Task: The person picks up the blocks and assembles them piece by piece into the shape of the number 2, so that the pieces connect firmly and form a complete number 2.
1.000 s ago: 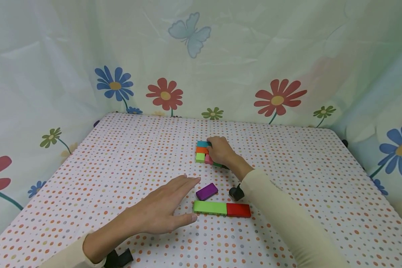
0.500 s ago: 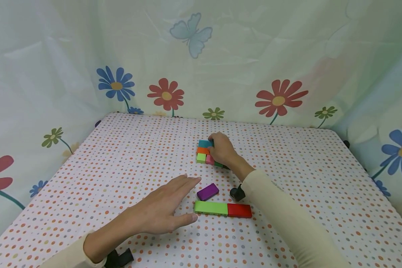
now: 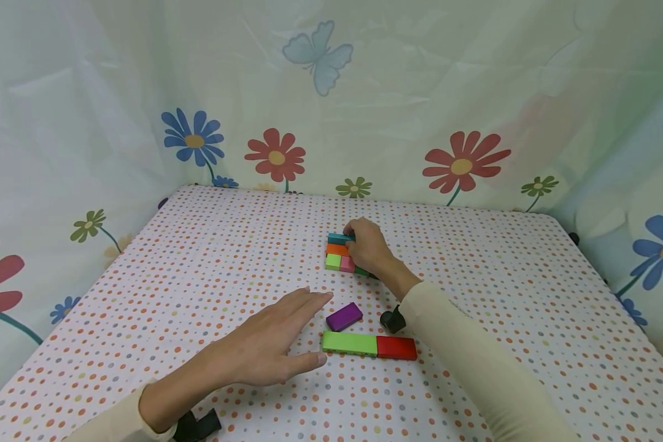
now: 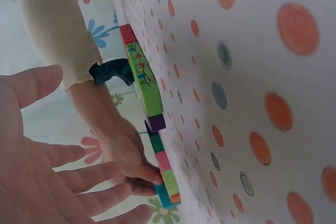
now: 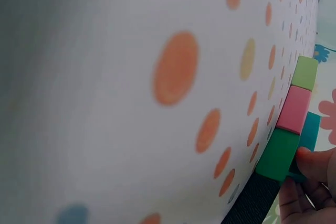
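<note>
My right hand (image 3: 371,247) pinches a teal block (image 3: 338,238) at the back of a small group of blocks. In the right wrist view, thumb and fingers close on the teal block (image 5: 311,129), behind the others. In front of it lie an orange block (image 3: 337,250), a lime block (image 3: 333,262), a pink block (image 3: 347,264) and a dark green block (image 5: 278,153). A black ridged piece (image 5: 252,200) extends the front row. My left hand (image 3: 273,341), fingers extended and holding nothing, is left of a purple block (image 3: 344,317).
Nearer than the purple block, a long light green block (image 3: 349,343) and a red block (image 3: 396,348) lie end to end. A dotted cloth (image 3: 226,258) covers the table. Flowered curtains (image 3: 398,92) stand behind and at both sides. Both wrists wear dark camera mounts (image 3: 393,319).
The teal block has turned in my right hand and now shows a darker side face. My right hand has shifted very slightly. My left hand has stayed in place.
</note>
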Demonstrator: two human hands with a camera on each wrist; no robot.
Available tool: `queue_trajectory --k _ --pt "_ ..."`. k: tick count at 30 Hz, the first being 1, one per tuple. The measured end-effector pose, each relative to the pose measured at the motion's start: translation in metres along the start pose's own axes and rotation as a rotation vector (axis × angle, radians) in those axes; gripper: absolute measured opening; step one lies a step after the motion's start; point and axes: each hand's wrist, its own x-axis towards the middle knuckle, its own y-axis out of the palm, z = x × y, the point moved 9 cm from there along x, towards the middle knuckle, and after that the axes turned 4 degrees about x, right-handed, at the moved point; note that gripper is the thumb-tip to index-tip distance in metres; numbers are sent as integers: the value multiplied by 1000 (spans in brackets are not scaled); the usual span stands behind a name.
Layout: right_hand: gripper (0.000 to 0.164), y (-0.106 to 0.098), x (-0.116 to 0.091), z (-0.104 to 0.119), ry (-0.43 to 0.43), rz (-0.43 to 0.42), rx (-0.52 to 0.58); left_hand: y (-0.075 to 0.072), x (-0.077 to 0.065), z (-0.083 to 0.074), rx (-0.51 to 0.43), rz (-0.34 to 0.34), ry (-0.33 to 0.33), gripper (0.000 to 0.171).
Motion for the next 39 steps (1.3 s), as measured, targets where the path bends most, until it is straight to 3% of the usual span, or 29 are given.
queue_trajectory --k 30,39 --pt "22 -32 -17 -17 -58 -77 -5 1 -2 -2 -8 -12 0 82" --pt "23 -39 -23 -31 -22 -73 14 0 -2 -6 -12 -19 7 83"
